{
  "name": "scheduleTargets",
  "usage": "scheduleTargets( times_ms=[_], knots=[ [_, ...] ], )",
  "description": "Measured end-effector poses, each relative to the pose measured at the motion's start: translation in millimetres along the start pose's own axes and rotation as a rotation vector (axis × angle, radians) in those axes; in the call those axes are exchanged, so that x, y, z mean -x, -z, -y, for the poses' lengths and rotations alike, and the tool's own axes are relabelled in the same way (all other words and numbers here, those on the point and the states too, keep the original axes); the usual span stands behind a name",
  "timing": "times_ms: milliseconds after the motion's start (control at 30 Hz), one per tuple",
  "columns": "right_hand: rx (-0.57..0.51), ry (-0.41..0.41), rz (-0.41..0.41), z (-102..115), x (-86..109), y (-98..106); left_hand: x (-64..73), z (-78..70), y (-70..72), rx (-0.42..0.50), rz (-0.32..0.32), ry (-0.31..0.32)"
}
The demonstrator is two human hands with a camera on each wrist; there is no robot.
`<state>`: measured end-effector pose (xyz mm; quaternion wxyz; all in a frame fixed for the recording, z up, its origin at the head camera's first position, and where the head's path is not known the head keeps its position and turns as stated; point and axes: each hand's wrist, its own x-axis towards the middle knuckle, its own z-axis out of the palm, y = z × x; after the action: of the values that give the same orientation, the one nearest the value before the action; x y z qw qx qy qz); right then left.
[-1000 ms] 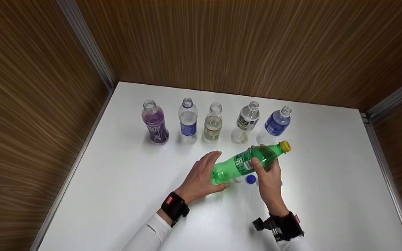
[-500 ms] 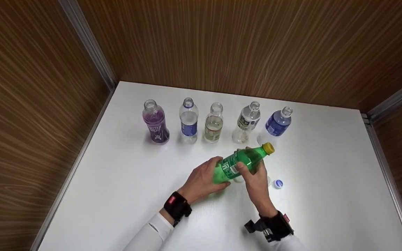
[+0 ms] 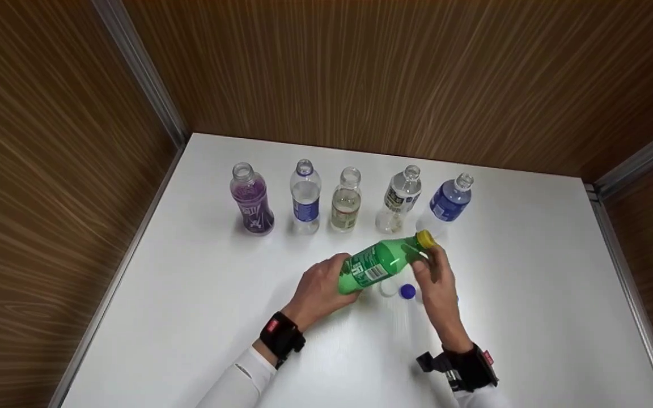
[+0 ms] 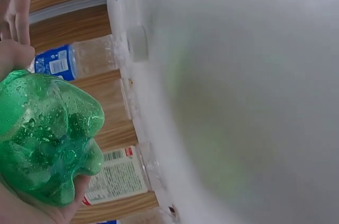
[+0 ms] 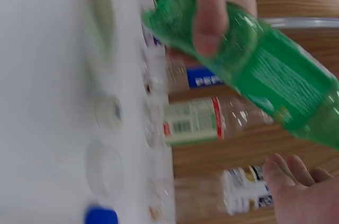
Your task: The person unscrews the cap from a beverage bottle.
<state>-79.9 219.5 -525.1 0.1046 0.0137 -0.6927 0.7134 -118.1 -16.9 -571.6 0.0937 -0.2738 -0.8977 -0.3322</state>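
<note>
My left hand grips the lower part of a green plastic soda bottle, tilted above the white table with its yellow cap toward the upper right. In the left wrist view the bottle's lobed base faces the camera, with droplets on it. My right hand is at the neck and cap, fingertips right beside the cap, fingers loosely bent. In the right wrist view the left thumb lies across the bottle, and the right hand shows below it; the capped end is out of frame there.
Behind stand a purple bottle, a blue-labelled bottle, a pale-green-labelled bottle, a clear bottle and another blue-labelled bottle, all uncapped. A white cap and a blue cap lie under the hands. Wooden panels enclose the table.
My right hand has let go of the bottle's body and shifted to its neck and cap. The left hand has closed round the lower part, and the bottle has moved slightly left.
</note>
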Motion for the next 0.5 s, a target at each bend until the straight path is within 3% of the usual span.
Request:
scheduleTargets(
  times_ms=[100, 333, 500],
  knots=[
    [0.103, 0.06, -0.04, 9.0, -6.5, 11.7, 4.2, 7.5, 2.1, -0.054, -0.014, -0.016],
    [0.468, 0.179, -0.058, 20.2, -17.4, 19.5, 9.8, 16.2, 3.1, -0.099, 0.004, -0.056],
    [0.607, 0.248, -0.044, 21.4, -19.2, 16.2, 11.1, 16.3, 3.5, -0.101, 0.035, -0.058]
  ],
)
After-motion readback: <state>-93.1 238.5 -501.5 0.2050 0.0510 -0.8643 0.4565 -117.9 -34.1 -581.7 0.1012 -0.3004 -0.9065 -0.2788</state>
